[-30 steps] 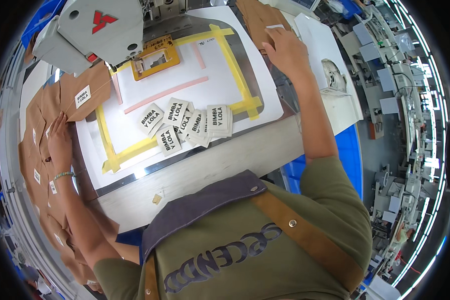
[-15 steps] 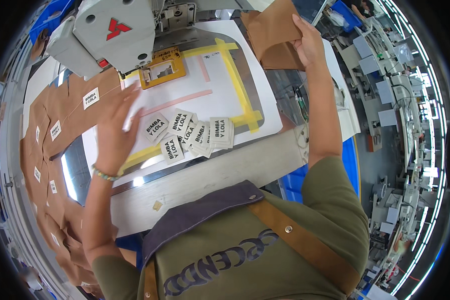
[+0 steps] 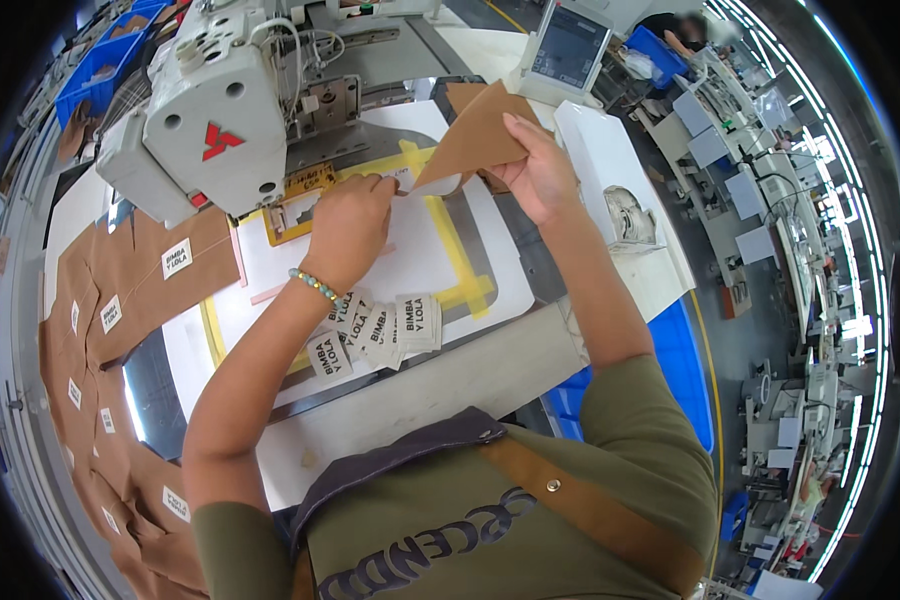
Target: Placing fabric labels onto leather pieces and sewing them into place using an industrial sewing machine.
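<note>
My right hand point(image 3: 542, 172) pinches a brown fabric piece point(image 3: 475, 138), lifted and folded to a point toward the left. More brown fabric point(image 3: 467, 95) lies behind it. My left hand point(image 3: 352, 228) is closed, with fingertips pressed together beside the lifted piece's pointed corner; whether they grip that corner is hidden. Beneath my left wrist, white printed labels point(image 3: 378, 338) lie in an overlapping pile, partly covered by the arm. A yellow frame point(image 3: 292, 232) sits by the sewing machine head point(image 3: 220, 120). Yellow tape point(image 3: 457, 245) and pink strips mark the white sheet point(image 3: 505, 270).
Brown fabric with white labels attached point(image 3: 155, 285) drapes down the left side. A control screen point(image 3: 567, 45) and white box point(image 3: 610, 170) stand at the back right. A blue bin point(image 3: 680, 370) is by my right elbow. Other workstations line the far right.
My left hand has moved right and away from me, closing near the fabric corner. My right hand has brought the brown piece left and nearer. The view has shifted slightly.
</note>
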Action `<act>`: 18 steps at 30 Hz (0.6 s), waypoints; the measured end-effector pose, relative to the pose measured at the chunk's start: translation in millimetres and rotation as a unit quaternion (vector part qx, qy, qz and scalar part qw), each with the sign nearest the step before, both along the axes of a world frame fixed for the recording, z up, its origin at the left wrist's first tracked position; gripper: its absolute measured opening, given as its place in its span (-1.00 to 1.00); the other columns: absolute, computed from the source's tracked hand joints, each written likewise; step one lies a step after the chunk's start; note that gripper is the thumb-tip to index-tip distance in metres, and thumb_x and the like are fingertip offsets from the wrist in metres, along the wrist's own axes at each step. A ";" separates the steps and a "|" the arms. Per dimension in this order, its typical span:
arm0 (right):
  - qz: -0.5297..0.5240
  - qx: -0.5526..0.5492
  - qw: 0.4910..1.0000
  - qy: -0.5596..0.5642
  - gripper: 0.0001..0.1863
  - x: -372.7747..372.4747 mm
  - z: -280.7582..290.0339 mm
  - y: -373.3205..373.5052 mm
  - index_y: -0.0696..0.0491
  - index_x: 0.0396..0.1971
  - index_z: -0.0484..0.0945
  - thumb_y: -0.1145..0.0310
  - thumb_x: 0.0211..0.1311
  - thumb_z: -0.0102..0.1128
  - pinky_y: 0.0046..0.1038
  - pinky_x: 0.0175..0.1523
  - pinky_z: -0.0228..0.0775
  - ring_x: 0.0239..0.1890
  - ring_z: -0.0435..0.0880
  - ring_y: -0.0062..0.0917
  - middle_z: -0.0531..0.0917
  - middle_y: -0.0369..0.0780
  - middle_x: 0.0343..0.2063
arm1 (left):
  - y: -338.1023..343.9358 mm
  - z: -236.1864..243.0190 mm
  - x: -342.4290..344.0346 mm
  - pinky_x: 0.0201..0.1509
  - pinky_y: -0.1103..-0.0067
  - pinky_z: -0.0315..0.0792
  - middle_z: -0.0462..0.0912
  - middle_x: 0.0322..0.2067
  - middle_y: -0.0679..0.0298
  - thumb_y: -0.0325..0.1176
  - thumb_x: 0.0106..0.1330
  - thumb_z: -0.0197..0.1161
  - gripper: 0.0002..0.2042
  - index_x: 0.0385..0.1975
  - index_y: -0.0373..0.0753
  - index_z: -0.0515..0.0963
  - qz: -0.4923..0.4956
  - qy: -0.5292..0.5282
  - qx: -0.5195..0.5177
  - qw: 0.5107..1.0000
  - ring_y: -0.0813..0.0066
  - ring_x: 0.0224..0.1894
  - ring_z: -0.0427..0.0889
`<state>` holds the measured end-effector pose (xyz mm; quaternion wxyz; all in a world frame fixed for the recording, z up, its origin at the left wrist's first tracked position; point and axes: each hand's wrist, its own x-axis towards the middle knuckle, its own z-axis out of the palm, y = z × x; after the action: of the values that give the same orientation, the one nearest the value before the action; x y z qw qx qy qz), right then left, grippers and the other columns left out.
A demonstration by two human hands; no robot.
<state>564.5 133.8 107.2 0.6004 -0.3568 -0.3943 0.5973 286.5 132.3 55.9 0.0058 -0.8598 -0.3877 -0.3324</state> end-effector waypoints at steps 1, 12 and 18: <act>-0.008 -0.013 1.000 -0.005 -0.62 -2.4 4.5 4.8 0.14 0.32 0.54 0.26 0.71 0.06 -0.27 0.37 0.53 0.21 0.70 -0.46 0.71 -0.18 0.16 | 4.9 10.3 2.1 0.05 0.29 0.63 0.77 -0.11 0.17 -0.52 0.13 0.47 -0.55 0.09 -0.29 0.65 -0.011 0.031 -0.024 0.999 0.13 -0.05 0.73; -0.008 0.035 0.995 -0.094 -0.58 14.1 -32.6 -3.2 0.21 0.27 0.59 0.21 0.70 0.08 -0.40 0.32 0.48 0.17 0.70 -0.52 0.74 -0.22 0.13 | -24.1 27.4 -27.6 -0.07 0.43 0.62 0.74 -0.15 0.23 -0.47 0.14 0.38 -0.84 -0.27 -0.29 0.68 -0.027 0.062 0.195 0.978 0.30 -0.06 0.69; -0.024 0.020 0.800 -0.599 -0.65 35.5 -81.0 0.0 0.15 0.08 0.73 0.21 0.53 0.30 -0.44 -0.05 0.56 -0.28 0.71 -0.58 0.78 -0.18 -0.33 | -30.6 -14.0 -27.5 0.07 0.39 0.64 0.63 -0.02 0.25 -0.54 0.20 0.28 -0.83 -0.22 -0.30 0.69 -0.033 0.165 0.025 0.985 0.28 0.04 0.65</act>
<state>600.0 133.8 26.2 0.2655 -0.6408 -0.6787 0.2414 259.0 101.8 41.9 0.0804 -0.9148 -0.3442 -0.1953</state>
